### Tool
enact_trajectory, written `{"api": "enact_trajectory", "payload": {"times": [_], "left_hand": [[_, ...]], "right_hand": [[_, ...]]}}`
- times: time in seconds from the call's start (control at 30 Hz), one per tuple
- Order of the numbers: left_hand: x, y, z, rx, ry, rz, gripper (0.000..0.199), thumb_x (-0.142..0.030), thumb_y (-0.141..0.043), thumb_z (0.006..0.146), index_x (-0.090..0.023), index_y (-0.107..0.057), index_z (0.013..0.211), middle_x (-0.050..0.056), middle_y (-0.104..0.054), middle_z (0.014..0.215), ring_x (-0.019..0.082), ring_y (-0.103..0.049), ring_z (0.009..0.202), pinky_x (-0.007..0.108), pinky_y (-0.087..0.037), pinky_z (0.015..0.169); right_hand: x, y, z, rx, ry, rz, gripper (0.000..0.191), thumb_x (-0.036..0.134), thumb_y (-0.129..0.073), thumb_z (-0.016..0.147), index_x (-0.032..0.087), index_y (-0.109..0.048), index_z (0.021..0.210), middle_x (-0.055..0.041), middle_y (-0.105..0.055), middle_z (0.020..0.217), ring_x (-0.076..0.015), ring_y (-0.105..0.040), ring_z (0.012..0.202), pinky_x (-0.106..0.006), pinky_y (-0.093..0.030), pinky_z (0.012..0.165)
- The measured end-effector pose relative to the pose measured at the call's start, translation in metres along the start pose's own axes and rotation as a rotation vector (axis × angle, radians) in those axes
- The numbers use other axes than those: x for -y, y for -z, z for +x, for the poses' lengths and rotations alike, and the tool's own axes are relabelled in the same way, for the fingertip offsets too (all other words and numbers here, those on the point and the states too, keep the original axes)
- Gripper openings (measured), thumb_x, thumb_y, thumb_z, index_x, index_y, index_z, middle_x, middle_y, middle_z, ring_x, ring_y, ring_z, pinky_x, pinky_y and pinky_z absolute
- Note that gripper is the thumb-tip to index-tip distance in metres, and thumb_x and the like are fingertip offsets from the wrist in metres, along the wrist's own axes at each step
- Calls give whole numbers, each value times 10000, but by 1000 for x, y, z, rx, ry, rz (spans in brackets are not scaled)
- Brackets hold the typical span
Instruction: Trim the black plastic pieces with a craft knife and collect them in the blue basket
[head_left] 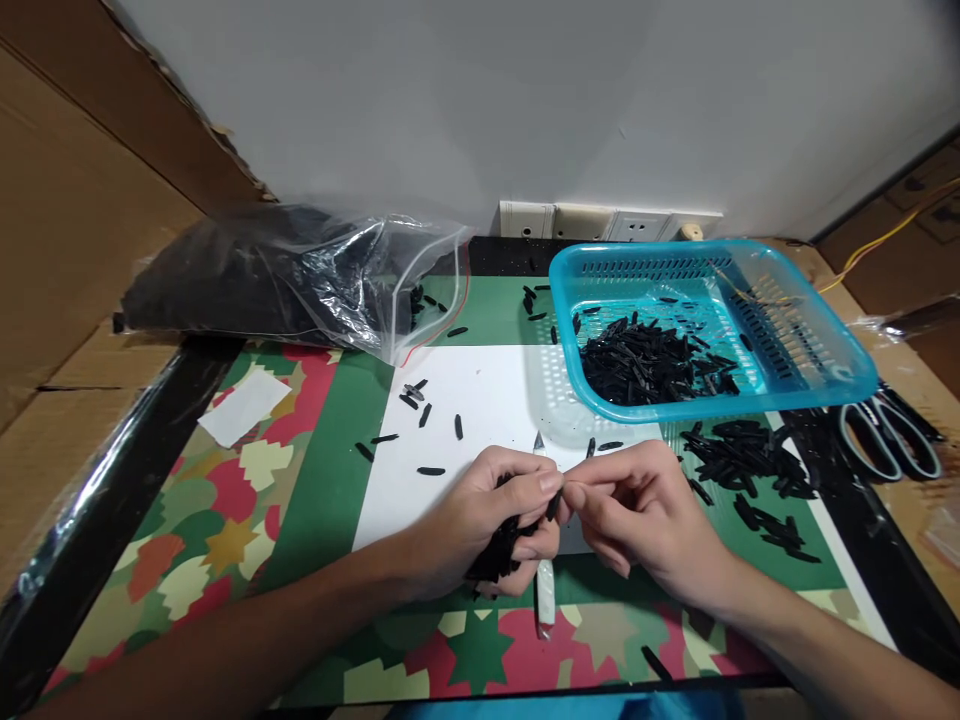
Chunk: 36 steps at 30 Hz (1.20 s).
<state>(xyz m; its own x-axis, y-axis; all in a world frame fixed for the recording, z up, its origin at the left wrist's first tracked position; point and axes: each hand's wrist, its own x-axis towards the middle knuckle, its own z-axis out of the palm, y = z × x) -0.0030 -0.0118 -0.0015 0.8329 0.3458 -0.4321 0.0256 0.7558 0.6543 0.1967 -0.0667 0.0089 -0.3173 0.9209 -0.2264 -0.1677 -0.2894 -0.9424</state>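
My left hand [469, 515] is closed around a bunch of small black strips [493, 556], some poking out below the fingers. Its thumb and forefinger pinch the end of one strip at the top. My right hand [649, 515] meets those fingertips with thumb and forefinger pressed together; whatever is between them is too small or hidden to make out. Under the hands lies a thin tool with a pointed metal tip and a white wrapped handle [546, 600], its middle covered. Loose black strips [430, 471] are scattered on the white sheet [487, 400].
A blue plastic basket [712, 408] holds a heap of black strips [637, 360] and thin light sticks. More strips [746, 458] pile beside scissors [889, 440] at right. A zip bag [285, 275] of black material lies back left, near a white paper [244, 407]. Sockets [637, 225] line the wall.
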Motion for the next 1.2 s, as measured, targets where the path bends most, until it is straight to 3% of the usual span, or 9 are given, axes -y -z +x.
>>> {"api": "enact_trajectory", "payload": {"times": [0.4,0.5,0.67,1.03,1.2], "left_hand": [[6,0,-1,-42,-37,71,441,-598,-643,998,-194,-556,844,-83,-471,556,49,-401,346,133,-297,314],[5,0,-2,-61,-36,105,461,-605,-649,994,-199,-526,812,-79,-469,562,53,-433,366,125,-292,321],[5,1,-3,-82,-58,126,466,-605,-660,989,-195,-530,807,-80,-467,568,48,-437,372,113,-296,323],[-2,4,0,124,-46,-261,375,-387,-556,1015,-203,-486,696,-77,-426,484,61,-317,278,144,-259,266],[-1,6,-2,192,-31,-227,349,-410,-548,1021,-202,-516,743,-75,-432,492,77,-363,292,147,-267,272]], "right_hand": [[-4,-4,5,-20,-38,43,249,234,-675,859,143,-690,628,29,-588,427,-56,-406,348,-192,-294,438],[-6,-4,5,4,-54,17,284,267,-665,890,140,-694,638,16,-614,438,-58,-424,352,-194,-299,449],[-5,-3,7,35,-76,-43,420,393,-626,968,133,-702,646,23,-576,404,-44,-317,326,-204,-234,418],[-1,1,5,11,23,113,390,475,-727,1000,121,-769,842,8,-636,525,-47,-425,429,-165,-293,448],[-1,4,3,74,-41,250,331,440,-713,1024,145,-719,874,39,-607,614,-30,-370,427,-148,-293,412]]}}
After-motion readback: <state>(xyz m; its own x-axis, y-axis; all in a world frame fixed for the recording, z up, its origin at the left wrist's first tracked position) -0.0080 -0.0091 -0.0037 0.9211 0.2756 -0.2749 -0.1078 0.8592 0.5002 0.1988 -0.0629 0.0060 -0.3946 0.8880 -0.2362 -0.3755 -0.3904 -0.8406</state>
